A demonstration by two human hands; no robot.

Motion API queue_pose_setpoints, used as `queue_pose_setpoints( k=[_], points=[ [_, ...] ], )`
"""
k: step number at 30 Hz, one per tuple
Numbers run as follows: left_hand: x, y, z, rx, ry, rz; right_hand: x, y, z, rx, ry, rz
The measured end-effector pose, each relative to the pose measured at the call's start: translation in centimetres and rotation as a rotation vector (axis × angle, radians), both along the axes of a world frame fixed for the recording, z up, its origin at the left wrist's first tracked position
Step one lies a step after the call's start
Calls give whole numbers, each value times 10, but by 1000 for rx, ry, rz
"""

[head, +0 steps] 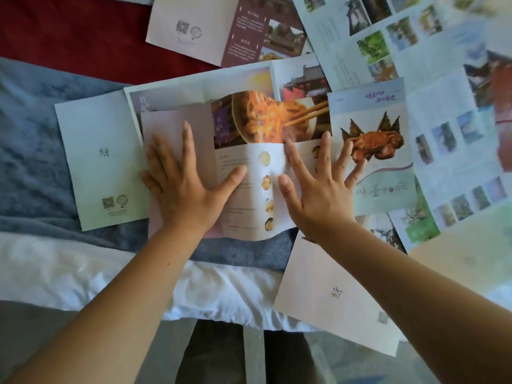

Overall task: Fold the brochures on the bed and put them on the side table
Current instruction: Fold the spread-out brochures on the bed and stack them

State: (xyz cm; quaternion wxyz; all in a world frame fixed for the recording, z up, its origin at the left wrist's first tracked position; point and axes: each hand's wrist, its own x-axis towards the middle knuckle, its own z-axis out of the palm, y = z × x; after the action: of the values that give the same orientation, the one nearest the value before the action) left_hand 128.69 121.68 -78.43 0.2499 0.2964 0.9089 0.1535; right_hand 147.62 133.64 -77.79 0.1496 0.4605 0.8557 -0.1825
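Note:
A brochure with a noodle photo (pixel 249 162) lies partly folded in the middle of the bed. My left hand (pixel 180 187) lies flat on its pale pink left panel, fingers spread, thumb reaching onto the white panel. My right hand (pixel 318 187) presses flat on the right part of the same brochure, fingers spread, two fingertips over the neighbouring crab brochure (pixel 371 151). The white middle panel bulges up between my thumbs. Neither hand grips anything.
Several more brochures cover the bed: a pale green one (pixel 99 162) at left, a maroon one (pixel 235 31) at the top, large photo sheets (pixel 415 51) at right, a pink folded one (pixel 332 295) near me. Blue blanket (pixel 33 128), red cloth (pixel 69 31), white sheet edge (pixel 83 273).

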Motion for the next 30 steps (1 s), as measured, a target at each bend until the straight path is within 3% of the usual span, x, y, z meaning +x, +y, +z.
queue_pose_setpoints(
  k=[4, 8, 19, 26, 30],
  points=[
    [-3, -15, -18, -100, 153, -74, -5, 1, -2, 42, -36, 4],
    [-1, -20, -28, -72, 229, -96, -12, -9, -13, 33, -12, 162],
    [7, -11, -14, 79, 87, -34, -11, -13, -23, 56, -17, 114],
    [50, 18, 12, 151, -51, -136, 18, 12, -3, -156, 259, 29],
    [75, 43, 23, 143, -63, -160, 54, 35, 11, 29, 105, -60]
  ],
)
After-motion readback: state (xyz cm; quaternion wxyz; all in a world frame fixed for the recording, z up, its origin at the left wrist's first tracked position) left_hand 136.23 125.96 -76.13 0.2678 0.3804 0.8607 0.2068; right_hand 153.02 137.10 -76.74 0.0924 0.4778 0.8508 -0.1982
